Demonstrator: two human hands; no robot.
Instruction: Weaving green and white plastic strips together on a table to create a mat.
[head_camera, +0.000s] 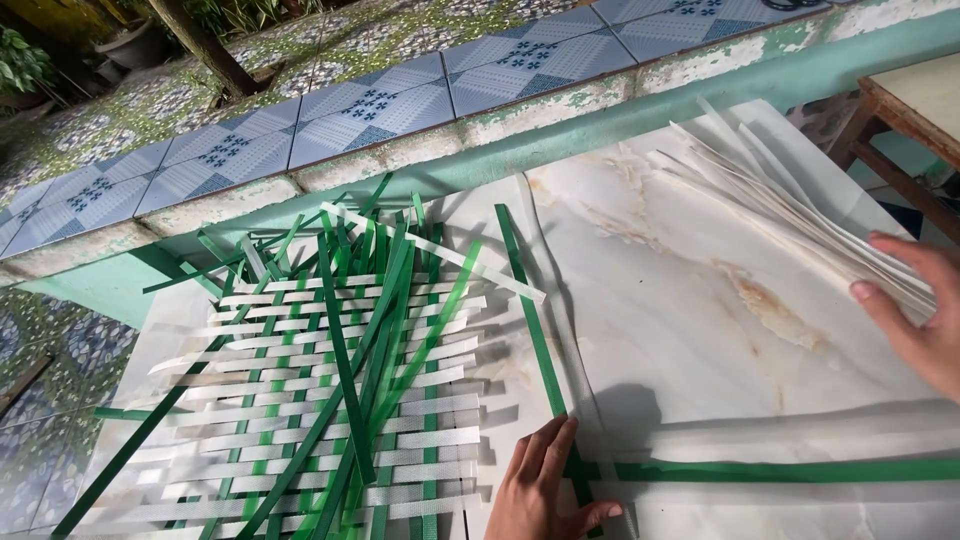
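Note:
A partly woven mat of green and white plastic straps (320, 400) lies on the marble-look floor tiles (700, 300), with loose green straps piled over it. My left hand (545, 485) rests flat on the floor, pressing on a long green strap (530, 320) where it crosses another green strap (800, 470) running to the right. My right hand (915, 320) touches the near end of a bundle of white straps (780, 210) lying at the right, fingers spread over them.
A low green-painted wall topped with blue patterned tiles (400, 110) runs across the back. A wooden table leg and edge (900, 130) stand at the far right. Plants and a tree trunk (200, 45) lie beyond the wall.

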